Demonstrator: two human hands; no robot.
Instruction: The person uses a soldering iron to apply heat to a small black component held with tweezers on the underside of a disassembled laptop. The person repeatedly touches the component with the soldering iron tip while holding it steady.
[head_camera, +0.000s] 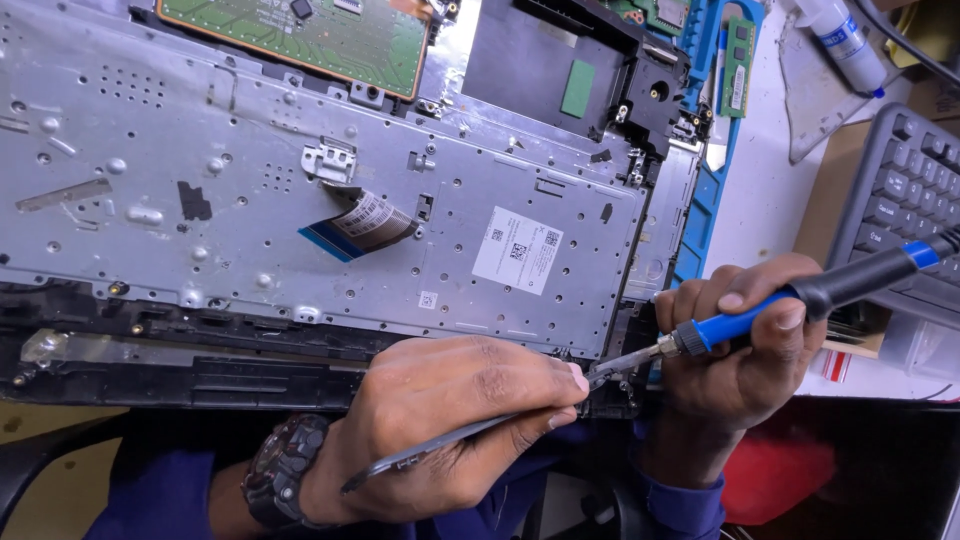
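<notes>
Looking down from my head camera, my left hand (450, 420) is closed around a thin grey metal tool (470, 433), pinched between thumb and fingers, its tip reaching to the lower right corner of the metal keyboard backplate (300, 200). My right hand (745, 340) grips a soldering iron (800, 300) with a blue and black handle, fingers wrapped round it; its metal tip meets the tip of the grey tool right at that corner, just beside my left thumb. The backplate sits in an opened black laptop shell (200, 350), with a striped ribbon cable (360, 225) curling up near the middle and a white sticker (517, 250) to its right. A green circuit board (300, 35) lies above. On my left wrist is a dark watch (285, 465). A black keyboard (900, 200) lies at the far right
</notes>
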